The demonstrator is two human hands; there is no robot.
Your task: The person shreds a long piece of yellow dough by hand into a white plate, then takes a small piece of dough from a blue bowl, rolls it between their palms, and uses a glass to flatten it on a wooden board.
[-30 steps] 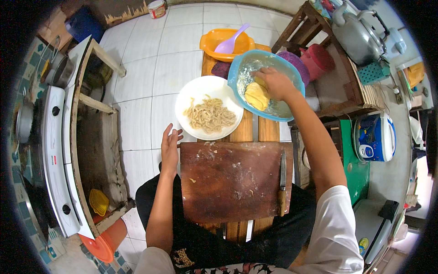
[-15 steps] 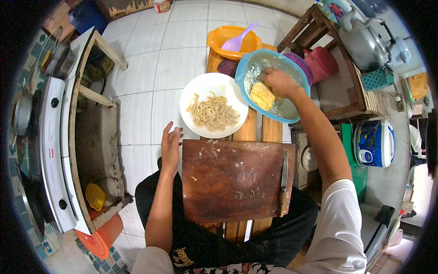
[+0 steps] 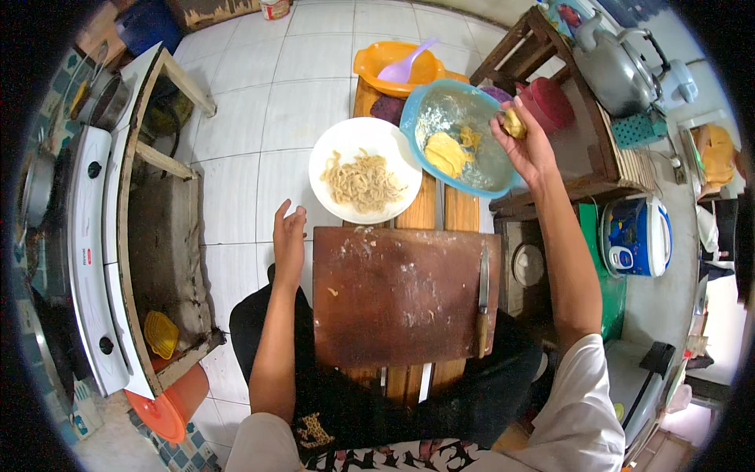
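Observation:
My right hand (image 3: 525, 141) is raised over the right rim of a blue bowl (image 3: 421, 101), its fingers closed around a small lump of yellow dough (image 3: 513, 123). A larger piece of yellow dough (image 3: 447, 155) lies in the bowl, with floury smears and crumbs beside it. Left of the bowl stands a white plate (image 3: 330, 141) of pale, strip-like noodles (image 3: 366, 182). Holding nothing, my left hand (image 3: 289, 234) hovers with fingers apart just below the plate, near the cutting board (image 3: 393, 295). The wooden board is dusted with flour, and a knife (image 3: 483, 299) lies along its right side.
Behind the blue bowl is an orange basin (image 3: 373, 59) with a purple ladle (image 3: 401, 69). A white stove (image 3: 94, 259) stands at left. On the right are a kettle (image 3: 617, 75) on a wooden stand and a blue-and-white rice cooker (image 3: 637, 236).
My right hand has lifted out of the bowl, up and to the right, with a small lump of dough taken from the larger piece. My left hand has hardly moved.

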